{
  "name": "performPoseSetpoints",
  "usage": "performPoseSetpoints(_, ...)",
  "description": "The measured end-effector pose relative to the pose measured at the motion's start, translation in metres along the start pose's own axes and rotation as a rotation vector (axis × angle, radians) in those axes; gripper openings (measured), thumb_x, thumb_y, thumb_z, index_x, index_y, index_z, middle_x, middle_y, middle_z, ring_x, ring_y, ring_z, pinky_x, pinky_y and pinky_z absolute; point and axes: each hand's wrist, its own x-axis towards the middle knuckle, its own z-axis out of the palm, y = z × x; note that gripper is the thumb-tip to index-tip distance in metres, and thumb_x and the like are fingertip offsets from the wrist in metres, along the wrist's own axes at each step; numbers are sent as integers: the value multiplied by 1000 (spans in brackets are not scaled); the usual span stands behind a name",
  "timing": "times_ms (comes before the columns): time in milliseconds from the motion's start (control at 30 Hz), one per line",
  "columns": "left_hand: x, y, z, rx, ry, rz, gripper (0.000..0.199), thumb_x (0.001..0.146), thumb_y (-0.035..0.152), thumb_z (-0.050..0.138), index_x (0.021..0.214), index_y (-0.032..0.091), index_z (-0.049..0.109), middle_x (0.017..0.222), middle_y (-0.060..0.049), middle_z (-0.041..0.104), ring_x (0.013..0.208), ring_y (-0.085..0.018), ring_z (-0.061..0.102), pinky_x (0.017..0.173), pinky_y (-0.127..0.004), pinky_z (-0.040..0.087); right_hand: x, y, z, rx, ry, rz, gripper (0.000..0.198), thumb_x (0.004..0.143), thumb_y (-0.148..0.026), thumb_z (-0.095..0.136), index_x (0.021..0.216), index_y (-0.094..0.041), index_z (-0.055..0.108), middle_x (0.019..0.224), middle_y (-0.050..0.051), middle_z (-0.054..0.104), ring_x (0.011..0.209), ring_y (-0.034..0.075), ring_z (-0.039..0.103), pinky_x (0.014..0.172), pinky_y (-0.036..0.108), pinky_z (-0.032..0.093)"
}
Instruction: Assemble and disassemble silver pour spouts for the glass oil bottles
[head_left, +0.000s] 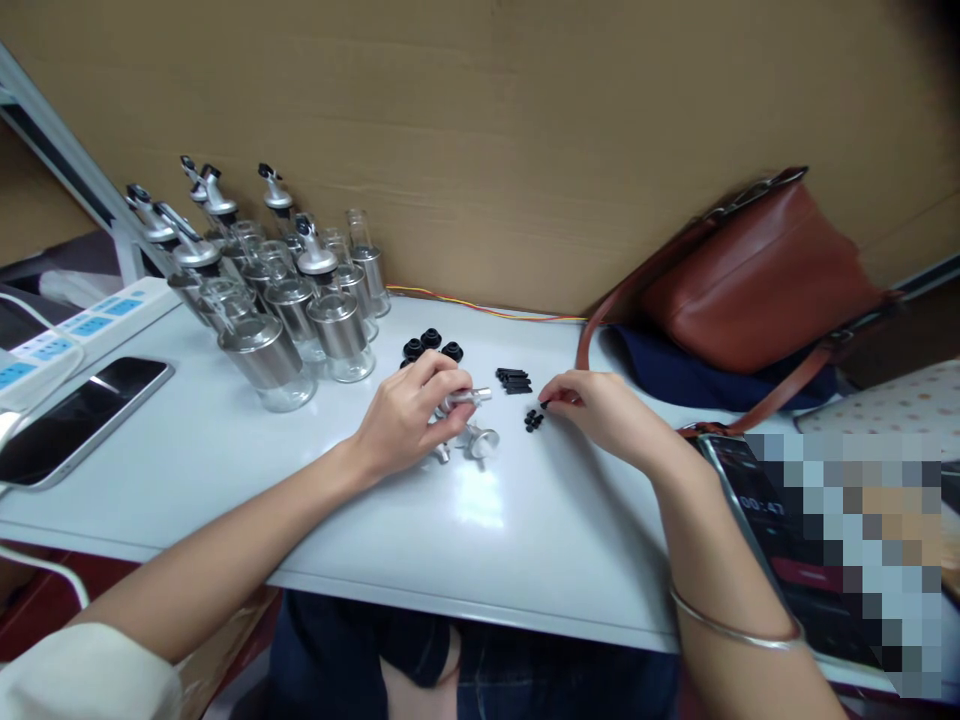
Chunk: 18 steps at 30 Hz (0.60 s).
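Observation:
My left hand (416,410) is closed around a silver pour spout (478,395), its thin tip pointing right. Under and beside those fingers lie more silver spouts (481,441) on the table, partly hidden by the hand. My right hand (589,408) pinches a small black piece (545,404) between thumb and fingertips. Just left of it sits a little cluster of small black caps (533,421). Several black sticks (514,380) lie in a row behind that cluster. Black ribbed stoppers (430,339) stand behind my left hand, which covers some of them.
Glass bottles with steel sleeves (339,325) crowd the table's back left, some with spouts fitted. A phone (86,420) and a power strip (97,320) lie at far left. A brown bag (765,280) leans at back right. A phone showing a timer (761,505) sits beside my right forearm.

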Motion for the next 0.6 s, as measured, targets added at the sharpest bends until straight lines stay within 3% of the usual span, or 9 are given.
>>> performPoseSetpoints(367, 0, -1, 0, 13, 1, 6, 11, 95, 30, 43, 95, 20, 50, 85, -1, 53, 63, -9, 53, 56, -20, 47, 0, -3, 5, -28, -99, -1, 33, 71, 2, 50, 83, -18, 73, 82, 4, 74, 77, 20, 68, 73, 25, 49)
performPoseSetpoints(600, -1, -1, 0, 10, -1, 0, 12, 95, 30, 44, 95, 20, 50, 86, -1, 54, 64, -9, 53, 55, -19, 46, -4, -4, 0, -26, -192, -84, 38, 66, -1, 53, 95, -16, 72, 84, 4, 68, 73, 17, 64, 71, 23, 48)
